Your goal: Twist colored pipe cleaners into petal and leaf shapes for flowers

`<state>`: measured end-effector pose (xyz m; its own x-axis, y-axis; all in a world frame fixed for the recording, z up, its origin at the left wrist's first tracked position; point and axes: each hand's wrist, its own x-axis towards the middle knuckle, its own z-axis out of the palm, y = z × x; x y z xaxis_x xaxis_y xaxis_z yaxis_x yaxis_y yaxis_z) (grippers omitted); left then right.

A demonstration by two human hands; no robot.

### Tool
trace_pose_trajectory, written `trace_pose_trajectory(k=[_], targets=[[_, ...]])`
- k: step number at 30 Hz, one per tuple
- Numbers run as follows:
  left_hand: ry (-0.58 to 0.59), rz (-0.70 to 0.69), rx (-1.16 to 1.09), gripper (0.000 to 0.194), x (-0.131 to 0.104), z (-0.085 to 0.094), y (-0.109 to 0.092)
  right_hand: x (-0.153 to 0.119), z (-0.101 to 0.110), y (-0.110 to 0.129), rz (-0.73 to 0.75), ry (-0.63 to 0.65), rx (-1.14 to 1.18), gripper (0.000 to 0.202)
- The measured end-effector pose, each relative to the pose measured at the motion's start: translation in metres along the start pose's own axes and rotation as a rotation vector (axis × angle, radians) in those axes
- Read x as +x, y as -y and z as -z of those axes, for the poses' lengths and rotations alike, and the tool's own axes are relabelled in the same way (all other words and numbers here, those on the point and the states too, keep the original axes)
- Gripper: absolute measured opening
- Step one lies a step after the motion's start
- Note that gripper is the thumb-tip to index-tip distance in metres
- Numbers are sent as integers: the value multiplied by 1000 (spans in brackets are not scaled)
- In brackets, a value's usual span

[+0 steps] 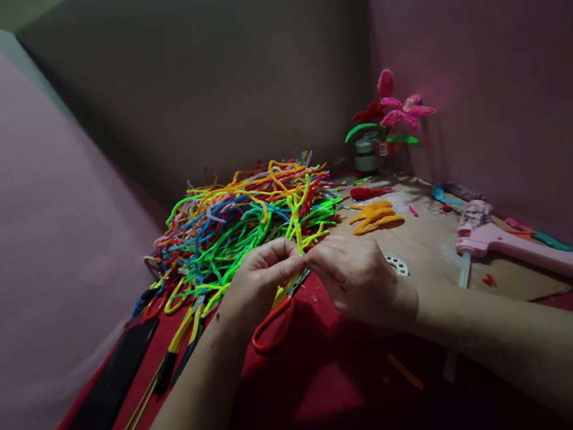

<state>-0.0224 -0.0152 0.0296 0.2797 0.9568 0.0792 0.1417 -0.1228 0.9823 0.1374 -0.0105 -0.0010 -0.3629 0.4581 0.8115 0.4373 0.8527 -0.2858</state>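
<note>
Both hands meet in front of a heap of coloured pipe cleaners (247,225). My left hand (264,274) pinches a yellow pipe cleaner (296,224), whose bent upper part stands up above the fingertips. Touching it at the same spot is my right hand (355,276), its fingers curled and closed on the yellow pipe cleaner's lower part. The fingertips hide where it is gripped. Just below the hands lie scissors with a red-orange handle (276,329), partly covered by my left hand.
Yellow-handled pliers (179,335) and a black flat object (104,391) lie at left. On the board (423,236) at right are orange petal shapes (374,217) and a pink glue gun (530,247). Pink pipe-cleaner flowers (408,110) stand at the back by the wall.
</note>
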Motion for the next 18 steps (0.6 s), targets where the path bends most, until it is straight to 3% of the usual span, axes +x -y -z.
trace_pose_trajectory(k=[2,7,9,14,18], targets=[[-27,-17,9,19,1,0,0,2,-1,0,-121,12,143,14],[-119,-96,123,17,1,2,-3,15,0,-4,-626,125,754,13],[-165,-128,183,14,2,1,-3,17,0,-6,-742,137,867,13],[-278,-301,486,7,3,-4,1,15,-3,-11,-732,77,776,10],[-238,-403,757,18,2,-3,4,11,-4,-12,-619,107,539,11]])
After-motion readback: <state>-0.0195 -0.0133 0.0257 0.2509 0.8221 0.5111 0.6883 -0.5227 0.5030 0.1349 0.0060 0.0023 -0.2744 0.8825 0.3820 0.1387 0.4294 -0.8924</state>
